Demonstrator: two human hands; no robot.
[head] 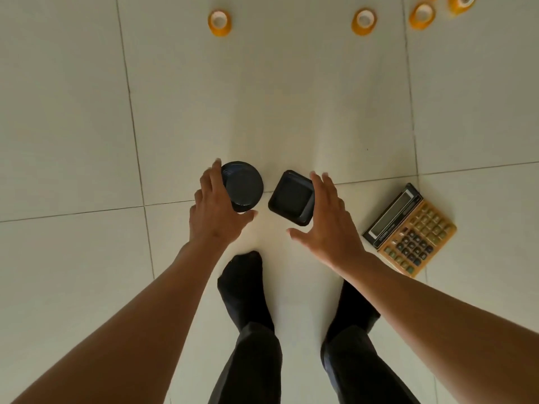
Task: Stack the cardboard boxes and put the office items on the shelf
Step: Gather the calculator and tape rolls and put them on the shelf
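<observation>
Down on the pale tiled floor (pixel 291 97), two black desk holders stand side by side just ahead of the person's dark-socked feet (pixel 245 284). The round black holder (pixel 244 186) sits upright with its open mouth facing the camera, so its long axis runs straight up from the floor. The left hand (pixel 217 211) wraps its left side, fingers curved along the rim and thumb reaching under the near edge; whether they actually press the wall cannot be told. The square black holder (pixel 293 198) also stands mouth-up, turned so its corners point roughly away and toward the person. The right hand (pixel 328 217) is at its right edge with fingers straight and slightly spread, thumb stretched out wide toward the left, not curled round anything; contact with the holder is unclear. The two holders are near each other but apart. To the right lies a yellow-and-black calculator (pixel 409 230), flat, its long axis slanting away to the upper right, display end farther off. Several orange tape rolls (pixel 220 23) stand well apart at the far side of the floor
</observation>
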